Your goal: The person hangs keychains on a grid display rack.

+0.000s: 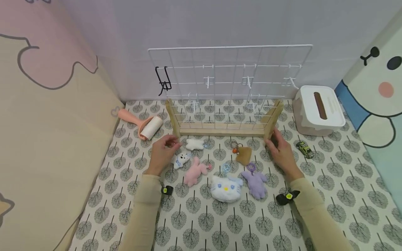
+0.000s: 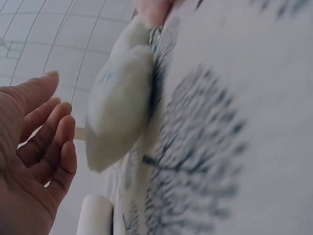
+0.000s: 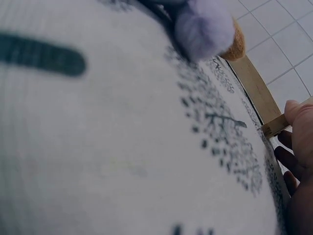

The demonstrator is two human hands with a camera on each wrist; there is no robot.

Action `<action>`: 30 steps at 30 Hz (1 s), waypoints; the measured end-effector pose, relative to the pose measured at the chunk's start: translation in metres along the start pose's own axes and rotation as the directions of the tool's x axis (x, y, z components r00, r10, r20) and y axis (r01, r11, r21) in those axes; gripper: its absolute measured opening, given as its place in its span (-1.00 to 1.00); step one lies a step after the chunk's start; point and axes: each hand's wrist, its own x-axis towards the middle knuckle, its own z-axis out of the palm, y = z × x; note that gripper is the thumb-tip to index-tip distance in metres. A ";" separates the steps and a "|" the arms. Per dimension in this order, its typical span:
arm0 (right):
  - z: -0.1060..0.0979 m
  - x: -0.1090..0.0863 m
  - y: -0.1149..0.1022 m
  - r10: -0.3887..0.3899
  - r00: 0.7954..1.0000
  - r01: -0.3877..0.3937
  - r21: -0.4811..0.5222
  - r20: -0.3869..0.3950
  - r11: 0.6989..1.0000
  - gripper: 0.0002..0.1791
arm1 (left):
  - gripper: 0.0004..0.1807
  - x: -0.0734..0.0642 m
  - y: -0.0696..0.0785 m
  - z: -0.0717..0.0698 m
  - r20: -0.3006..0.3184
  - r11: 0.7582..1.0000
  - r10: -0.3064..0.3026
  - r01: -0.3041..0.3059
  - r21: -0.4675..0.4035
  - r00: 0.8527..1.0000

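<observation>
A white wire grid rack [image 1: 220, 83] stands in a wooden base [image 1: 223, 131] at the back of the table. My right hand [image 1: 281, 153] grips the base's right foot [image 3: 275, 126], thumb on one side and fingers on the other. Loosely bent, my left hand [image 1: 164, 153] is near the base's left end with nothing seen in its fingers. Beside it lie a white plush keychain [image 1: 194, 144] and a small white dog plush [image 1: 181, 160]. A pink plush [image 1: 194, 172], a white cat-face plush [image 1: 226, 189], a purple plush [image 1: 255, 183] and a brown plush [image 1: 244, 155] lie between my hands.
A black hook [image 1: 164, 82] and several white hooks hang on the grid. On the left lies a lint roller [image 1: 151, 128] with a peach handle. A white tissue box [image 1: 320, 108] and a small toy car [image 1: 304, 149] are on the right. Behind the rack hangs a pale curtain [image 1: 226, 21].
</observation>
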 end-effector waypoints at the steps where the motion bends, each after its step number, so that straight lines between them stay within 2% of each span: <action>1: 0.000 0.000 -0.001 0.001 1.000 -0.001 -0.001 0.000 1.000 -0.30 | -0.70 -0.002 0.001 0.002 0.021 1.000 -0.004 0.004 0.022 1.000; 3: -0.001 0.001 -0.001 0.000 1.000 0.000 -0.005 -0.005 1.000 -0.31 | -0.73 -0.006 0.005 0.006 0.070 0.998 -0.010 0.006 0.057 0.997; 7: -0.002 0.001 -0.001 0.006 1.000 -0.006 -0.014 -0.010 1.000 -0.31 | -0.76 -0.012 0.008 0.014 0.160 0.983 0.021 -0.049 0.175 0.987; 11: -0.002 0.002 -0.002 0.015 1.000 -0.016 -0.005 -0.008 1.000 -0.32 | -0.68 -0.014 0.008 0.021 0.211 0.958 0.008 -0.068 0.280 0.978; 14: -0.002 0.002 -0.002 0.018 1.000 -0.018 -0.002 -0.006 1.000 -0.32 | -0.63 -0.014 0.008 0.027 0.233 0.941 -0.023 -0.058 0.334 0.972; 18: -0.001 0.001 -0.001 0.016 1.000 -0.016 -0.006 -0.004 1.000 -0.32 | -0.64 -0.015 0.009 0.032 0.228 0.929 -0.035 -0.052 0.365 0.973; 30: 0.001 0.001 -0.001 0.003 1.000 -0.004 -0.012 -0.007 1.000 -0.30 | -0.69 -0.019 0.009 0.040 0.155 0.918 0.004 -0.065 0.392 0.988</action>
